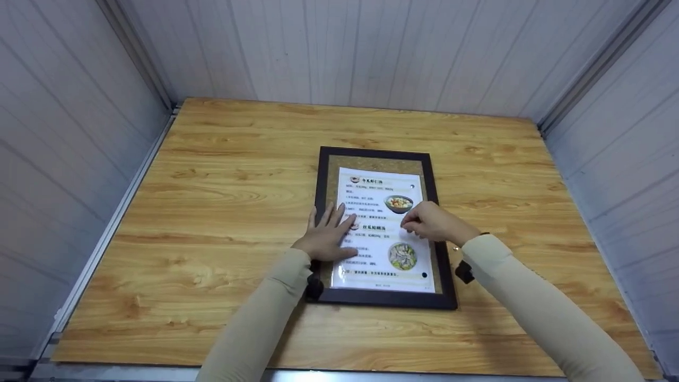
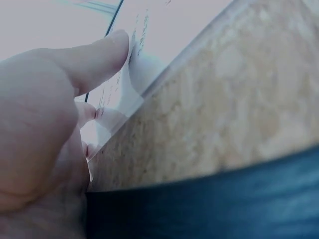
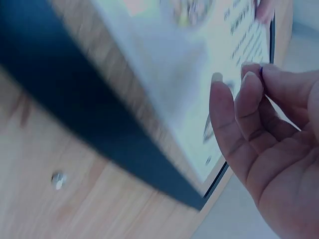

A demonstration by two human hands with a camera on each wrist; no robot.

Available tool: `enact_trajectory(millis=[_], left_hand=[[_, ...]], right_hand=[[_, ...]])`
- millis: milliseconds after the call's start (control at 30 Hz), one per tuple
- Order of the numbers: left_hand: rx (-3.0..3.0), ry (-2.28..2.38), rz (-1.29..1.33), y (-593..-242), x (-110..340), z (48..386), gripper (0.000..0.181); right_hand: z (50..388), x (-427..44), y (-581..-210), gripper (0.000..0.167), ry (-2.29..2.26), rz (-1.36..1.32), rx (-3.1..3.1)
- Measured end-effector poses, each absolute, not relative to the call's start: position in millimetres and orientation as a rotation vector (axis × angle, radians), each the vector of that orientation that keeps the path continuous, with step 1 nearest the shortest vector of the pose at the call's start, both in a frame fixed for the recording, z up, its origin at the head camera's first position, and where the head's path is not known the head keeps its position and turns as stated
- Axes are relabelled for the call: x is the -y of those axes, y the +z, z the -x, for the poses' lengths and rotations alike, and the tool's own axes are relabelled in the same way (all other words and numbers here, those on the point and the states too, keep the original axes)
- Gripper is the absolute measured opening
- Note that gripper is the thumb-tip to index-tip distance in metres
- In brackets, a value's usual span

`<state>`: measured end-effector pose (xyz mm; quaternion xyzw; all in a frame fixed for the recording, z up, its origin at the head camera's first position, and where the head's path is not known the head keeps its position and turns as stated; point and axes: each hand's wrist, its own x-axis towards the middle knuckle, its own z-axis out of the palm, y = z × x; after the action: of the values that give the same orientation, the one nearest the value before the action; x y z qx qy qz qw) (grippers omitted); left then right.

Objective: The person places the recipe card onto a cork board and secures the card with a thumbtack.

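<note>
In the head view, the left hand [image 1: 324, 243] lies with fingers spread across the left edge of a sheet [image 1: 383, 237] on a framed cork board [image 1: 382, 298]; the right hand [image 1: 435, 223] bends over the sheet's right half, fingertips drawn together. In the left wrist view, the left thumb stretches out over the sheet. In the right wrist view, thumb and fingertip pinch a small dark piece [image 3: 261, 70], too hidden to name, other fingers half curled
</note>
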<state>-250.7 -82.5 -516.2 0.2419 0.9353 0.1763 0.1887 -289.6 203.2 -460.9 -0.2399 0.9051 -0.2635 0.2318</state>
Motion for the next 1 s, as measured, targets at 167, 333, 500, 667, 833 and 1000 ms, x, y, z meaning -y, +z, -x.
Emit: enact_trajectory(millis=[167,333,500,667,833,1000], left_hand=[[-2.630,0.493,-0.670,-517,81,251,0.080],[-2.633,0.480,-0.656,-516,81,251,0.077],[-2.630,0.490,-0.655,-512,81,250,0.074],[-2.630,0.491,-0.657,-512,81,250,0.071],[-2.635,0.488,-0.639,-512,82,251,0.072],[-2.635,0.489,-0.636,-514,80,251,0.073]], right_hand=[[274,-186,-464,0.015,-0.716,0.830,-2.550],[264,-169,-468,0.012,-0.723,1.014,-2.573],[257,-155,-471,0.008,-0.791,1.052,-2.549],[248,-141,-476,0.007,-0.848,1.106,-2.502],[235,-123,-486,0.006,-0.910,1.265,-2.465],[221,-108,-494,0.005,-0.936,1.363,-2.438]])
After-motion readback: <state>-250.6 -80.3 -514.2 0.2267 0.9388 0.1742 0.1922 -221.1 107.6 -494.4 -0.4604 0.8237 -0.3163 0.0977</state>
